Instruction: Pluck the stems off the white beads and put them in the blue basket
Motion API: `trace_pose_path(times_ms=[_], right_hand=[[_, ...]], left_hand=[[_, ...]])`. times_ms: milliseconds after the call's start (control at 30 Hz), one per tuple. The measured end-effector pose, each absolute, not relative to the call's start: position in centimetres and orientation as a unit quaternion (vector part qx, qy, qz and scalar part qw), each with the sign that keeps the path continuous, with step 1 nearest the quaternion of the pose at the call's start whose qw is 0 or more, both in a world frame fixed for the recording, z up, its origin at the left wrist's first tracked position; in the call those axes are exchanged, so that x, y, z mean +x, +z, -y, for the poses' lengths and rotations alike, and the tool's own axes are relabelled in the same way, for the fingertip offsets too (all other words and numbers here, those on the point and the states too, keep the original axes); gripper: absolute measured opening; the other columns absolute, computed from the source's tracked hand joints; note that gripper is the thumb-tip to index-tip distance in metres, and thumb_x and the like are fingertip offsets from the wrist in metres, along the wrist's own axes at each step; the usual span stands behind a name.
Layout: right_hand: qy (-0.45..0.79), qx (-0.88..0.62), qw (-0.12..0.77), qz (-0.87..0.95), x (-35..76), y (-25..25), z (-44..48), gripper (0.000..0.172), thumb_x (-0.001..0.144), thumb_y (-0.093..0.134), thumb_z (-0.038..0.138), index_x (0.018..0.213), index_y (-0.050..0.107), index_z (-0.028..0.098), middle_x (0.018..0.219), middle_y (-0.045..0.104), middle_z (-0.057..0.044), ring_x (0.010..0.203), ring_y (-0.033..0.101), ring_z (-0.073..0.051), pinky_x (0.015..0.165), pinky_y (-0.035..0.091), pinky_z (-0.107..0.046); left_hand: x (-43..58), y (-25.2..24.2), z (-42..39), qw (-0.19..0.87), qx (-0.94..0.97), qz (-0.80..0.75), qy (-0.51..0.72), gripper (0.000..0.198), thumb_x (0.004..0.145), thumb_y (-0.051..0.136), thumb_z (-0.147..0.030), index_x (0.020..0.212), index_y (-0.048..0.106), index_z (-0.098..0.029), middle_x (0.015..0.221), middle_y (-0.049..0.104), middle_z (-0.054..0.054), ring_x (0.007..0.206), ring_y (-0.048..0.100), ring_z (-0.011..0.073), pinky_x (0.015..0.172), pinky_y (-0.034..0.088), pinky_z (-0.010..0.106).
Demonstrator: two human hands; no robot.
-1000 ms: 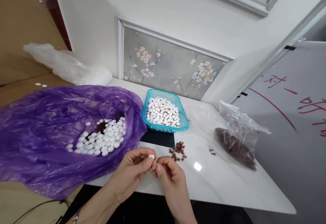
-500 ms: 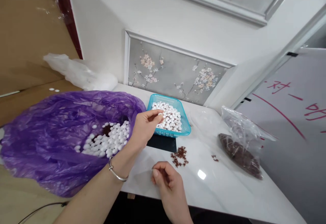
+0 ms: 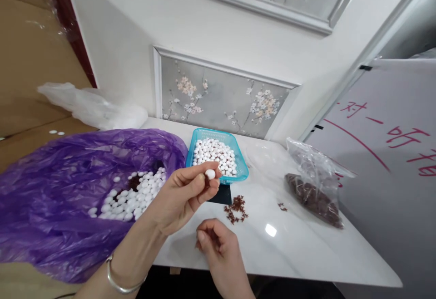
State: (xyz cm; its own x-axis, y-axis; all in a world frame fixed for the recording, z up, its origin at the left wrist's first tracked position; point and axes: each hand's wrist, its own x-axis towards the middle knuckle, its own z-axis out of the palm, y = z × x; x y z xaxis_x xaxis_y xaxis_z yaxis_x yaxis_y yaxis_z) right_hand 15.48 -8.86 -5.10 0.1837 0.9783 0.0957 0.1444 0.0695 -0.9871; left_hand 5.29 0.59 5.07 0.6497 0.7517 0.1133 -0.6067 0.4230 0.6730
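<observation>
- White tabletop [image 3: 299,249] runs below a pale panelled wall.
- Above it (lifted clear of the surface), a white bead [image 3: 210,174] sits pinched between the thumb and fingertips of the left hand [image 3: 180,197]; it is small, rounded and matte.
- The right hand [image 3: 218,249] rests curled on the tabletop; I cannot tell whether it holds anything.
- Just behind the bead stands a blue basket [image 3: 242,172] heaped with similar pieces; a purple bag [image 3: 51,208] lies to the left.

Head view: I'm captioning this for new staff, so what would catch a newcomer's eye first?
The big purple plastic bag at the left, open on a heap of white beads, dominates. At centre the left hand pinches one white bead, held before the turquoise basket full of more.
</observation>
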Motion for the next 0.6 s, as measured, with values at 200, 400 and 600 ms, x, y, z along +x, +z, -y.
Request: trace_pose_path(times_ms=[200,400,600], right_hand=[[0.388,-0.555,0.527,0.513,15.4,-5.0,8.7,0.015,0.089,0.051,0.029,0.082,0.058,0.018,0.069,0.058,0.0,0.065,0.054,-0.013,0.061,0.042,-0.021],[0.387,-0.558,0.526,0.512,15.4,-4.9,8.8,0.014,0.089,0.051,0.028,0.082,0.058,0.017,0.069,0.059,0.0,0.065,0.054,-0.013,0.061,0.042,-0.021],[0.388,-0.566,0.514,0.514,15.3,-4.8,8.8,0.014,0.089,0.05,0.026,0.081,0.058,0.018,0.069,0.057,0.001,0.065,0.053,-0.013,0.06,0.041,-0.02]], left_hand=[[5.7,4.9,-1.1,0.838,0.341,-0.11,0.412,0.024,0.067,0.079,-0.013,0.09,0.076,-0.013,0.081,0.075,0.001,0.072,0.069,0.0072,0.071,0.056,0.01],[5.7,4.5,-1.1,0.83,0.37,-0.098,0.406,0.022,0.071,0.076,-0.016,0.093,0.075,-0.015,0.089,0.075,0.001,0.077,0.068,0.008,0.075,0.054,0.011],[8.1,4.4,-2.6,0.684,0.519,-0.222,0.462,0.047,0.081,0.065,-0.022,0.128,0.057,-0.018,0.137,0.054,0.009,0.124,0.05,0.0198,0.107,0.035,0.028]])
